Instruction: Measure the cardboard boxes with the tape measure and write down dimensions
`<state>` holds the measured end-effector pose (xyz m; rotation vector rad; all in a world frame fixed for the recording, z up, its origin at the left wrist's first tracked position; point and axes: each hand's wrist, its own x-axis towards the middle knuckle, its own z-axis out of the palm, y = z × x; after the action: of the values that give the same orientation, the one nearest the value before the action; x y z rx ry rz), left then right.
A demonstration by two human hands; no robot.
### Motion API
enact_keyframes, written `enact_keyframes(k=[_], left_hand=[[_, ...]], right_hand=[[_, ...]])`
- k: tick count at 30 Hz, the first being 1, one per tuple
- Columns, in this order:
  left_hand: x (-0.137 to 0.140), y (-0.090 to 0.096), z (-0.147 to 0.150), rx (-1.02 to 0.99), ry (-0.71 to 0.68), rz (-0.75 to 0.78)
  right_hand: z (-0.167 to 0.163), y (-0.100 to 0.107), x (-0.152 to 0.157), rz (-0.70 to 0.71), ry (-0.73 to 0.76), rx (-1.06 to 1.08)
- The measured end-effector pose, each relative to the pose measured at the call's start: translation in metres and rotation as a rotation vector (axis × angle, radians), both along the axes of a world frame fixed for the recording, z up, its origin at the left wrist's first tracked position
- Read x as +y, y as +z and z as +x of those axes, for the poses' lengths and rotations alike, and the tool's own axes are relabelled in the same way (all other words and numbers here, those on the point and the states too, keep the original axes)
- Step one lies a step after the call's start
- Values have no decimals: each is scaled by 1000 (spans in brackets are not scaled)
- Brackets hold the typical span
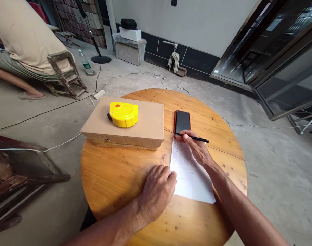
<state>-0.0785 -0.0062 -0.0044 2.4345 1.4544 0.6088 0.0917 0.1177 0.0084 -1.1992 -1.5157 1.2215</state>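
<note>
My right hand (pixel 197 147) is closed round a black pen (pixel 197 138), held nearly level over the top of a white paper sheet (pixel 190 177) with rows of print. Just beyond it lies a phone (pixel 182 121) with a red case, its screen dark; my fingers are at its near edge. My left hand (pixel 159 186) rests on the wooden table by the sheet's left edge, fingers curled under. Whether anything is inside them is hidden. To the left stands a cardboard box (pixel 145 118) with a yellow tape measure (pixel 124 115) on its top.
The round wooden table (pixel 109 181) fills the middle. A person (pixel 25 37) sits on a small wooden chair (pixel 66 73) at the upper left, near a water bottle (pixel 85 62). Cables and a power strip (pixel 99 94) lie on the floor. A glass door (pixel 294 71) is at the right.
</note>
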Motion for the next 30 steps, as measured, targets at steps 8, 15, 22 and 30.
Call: enact_keyframes(k=[8, 15, 22, 30], left_hand=[[0, 0, 0, 17, 1, -4], [-1, -3, -2, -31, 8, 68], [-1, -6, -1, -1, -6, 140], [-1, -8, -1, -7, 2, 127]], right_hand=[[15, 21, -28, 51, -143, 160], [20, 21, -118, -39, -200, -21], [6, 10, -132, -37, -135, -170], [-11, 11, -122, 32, -219, -153]])
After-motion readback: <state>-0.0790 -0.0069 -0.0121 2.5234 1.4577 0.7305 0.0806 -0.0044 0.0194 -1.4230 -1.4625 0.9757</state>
